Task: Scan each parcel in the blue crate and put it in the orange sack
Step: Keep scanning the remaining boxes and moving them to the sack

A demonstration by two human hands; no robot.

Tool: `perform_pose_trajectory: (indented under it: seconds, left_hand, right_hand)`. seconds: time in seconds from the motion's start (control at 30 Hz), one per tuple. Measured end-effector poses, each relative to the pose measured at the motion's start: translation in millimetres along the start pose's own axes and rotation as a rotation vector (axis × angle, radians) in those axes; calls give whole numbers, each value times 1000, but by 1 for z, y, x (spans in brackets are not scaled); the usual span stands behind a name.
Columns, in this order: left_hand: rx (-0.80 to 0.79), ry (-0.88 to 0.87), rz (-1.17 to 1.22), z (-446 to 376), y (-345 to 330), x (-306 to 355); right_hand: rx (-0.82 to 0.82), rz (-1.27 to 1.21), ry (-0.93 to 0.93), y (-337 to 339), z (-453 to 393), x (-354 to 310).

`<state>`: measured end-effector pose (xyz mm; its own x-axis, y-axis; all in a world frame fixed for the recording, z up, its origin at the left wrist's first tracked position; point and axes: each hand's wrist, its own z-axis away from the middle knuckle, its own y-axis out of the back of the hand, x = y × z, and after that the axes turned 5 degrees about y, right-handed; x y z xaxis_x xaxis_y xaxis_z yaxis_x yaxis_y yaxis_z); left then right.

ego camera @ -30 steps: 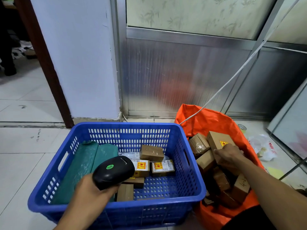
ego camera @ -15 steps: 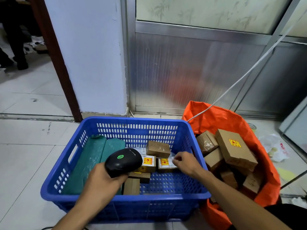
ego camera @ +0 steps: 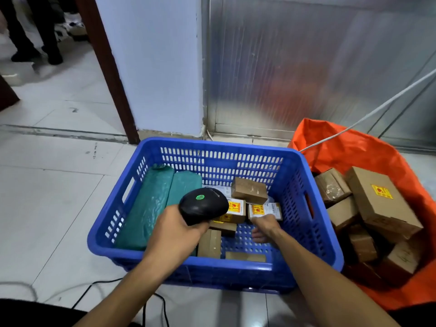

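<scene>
The blue crate [ego camera: 313, 223] stands on the floor and holds several small brown parcels and two green padded mailers [ego camera: 151, 206]. My left hand [ego camera: 174, 234] grips a black barcode scanner [ego camera: 203, 205] over the crate's middle. My right hand [ego camera: 265, 228] is down inside the crate at the near edge of a white-labelled parcel with a yellow sticker [ego camera: 265, 210]. Its fingers are curled, but the frame does not show whether they hold the parcel. The orange sack [ego camera: 368, 152] lies open to the right of the crate with several brown boxes inside, the largest [ego camera: 377, 199] on top.
A white wall corner and a metal partition rise just behind the crate and sack. A white cable [ego camera: 377, 109] runs down into the sack. Black cables [ego camera: 99, 286] lie on the tiled floor near me. A person's legs [ego camera: 35, 31] stand far left through the doorway.
My right hand left the large box in the sack, crossed over into the crate and dropped down to the labelled parcel. The scanner in my left hand has stayed over the crate.
</scene>
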<state>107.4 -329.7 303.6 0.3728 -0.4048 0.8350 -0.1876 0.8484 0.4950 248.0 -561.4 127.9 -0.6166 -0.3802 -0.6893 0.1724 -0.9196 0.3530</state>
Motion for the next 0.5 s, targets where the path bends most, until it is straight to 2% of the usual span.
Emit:
perform_pose_trajectory:
  seconds: [0.23, 0.33, 0.4, 0.5]
  left_hand:
    - [-15, 17, -5, -16, -2, -9]
    - [-12, -2, -17, -22, -3, -10]
    - [-23, -18, 6, -25, -3, -11]
    - [-52, -48, 26, -28, -6, -11]
  right_hand:
    - [-46, -114, -113, -45, -29, -3]
    - [8, -155, -186, -54, -48, -5]
    - [76, -246, -228, -58, -64, -6]
    - [86, -469, -249, -61, -86, -7]
